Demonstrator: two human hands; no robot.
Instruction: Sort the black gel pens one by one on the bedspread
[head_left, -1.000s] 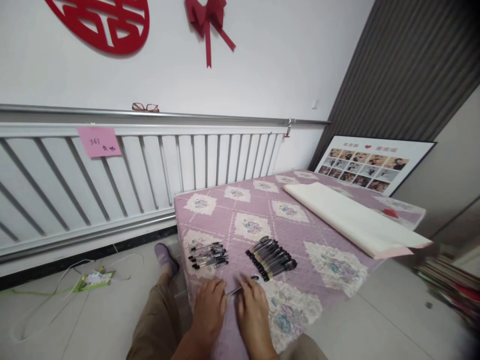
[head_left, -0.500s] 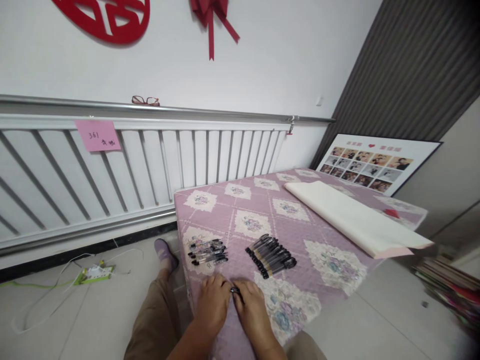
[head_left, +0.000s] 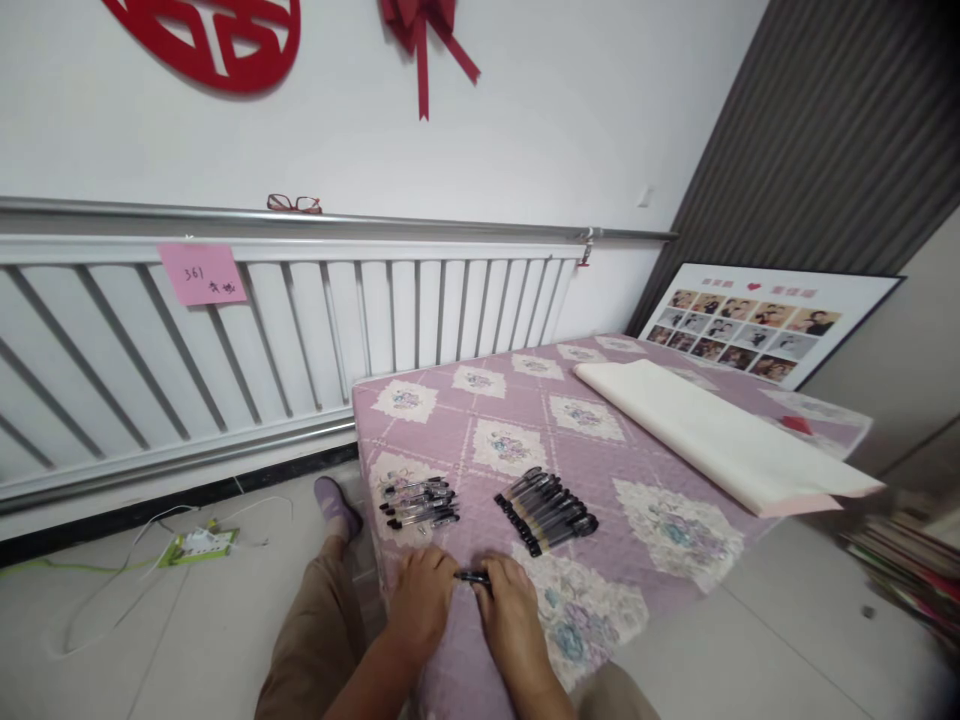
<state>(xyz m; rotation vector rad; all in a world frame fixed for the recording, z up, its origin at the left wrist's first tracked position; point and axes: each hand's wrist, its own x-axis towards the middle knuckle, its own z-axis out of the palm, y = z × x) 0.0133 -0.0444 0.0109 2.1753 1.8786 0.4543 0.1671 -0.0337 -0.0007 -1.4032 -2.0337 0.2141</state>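
Note:
Between my two hands a dark pen point(head_left: 472, 577) lies crosswise, low over the near end of the flowered cover. My left hand point(head_left: 424, 595) is closed on its left end, and my right hand point(head_left: 510, 605) grips its right end; the fingers hide both ends. Just beyond the left hand lies a loose group of pens or pen parts point(head_left: 420, 503) with black tips. To the right of them, several black-capped pens point(head_left: 547, 508) are laid side by side in a slanted row.
A purple flowered cover point(head_left: 517, 400) drapes the table. On it lie a folded cream sheet point(head_left: 675, 425) and a red item point(head_left: 796, 425). A photo board point(head_left: 772, 325) leans behind. A white radiator point(head_left: 420, 310) lines the wall, and a power strip point(head_left: 202, 547) is on the floor.
My hands have moved slightly apart, so more of the pen shows between them. The view has shifted a little; the pens on the cover keep their places.

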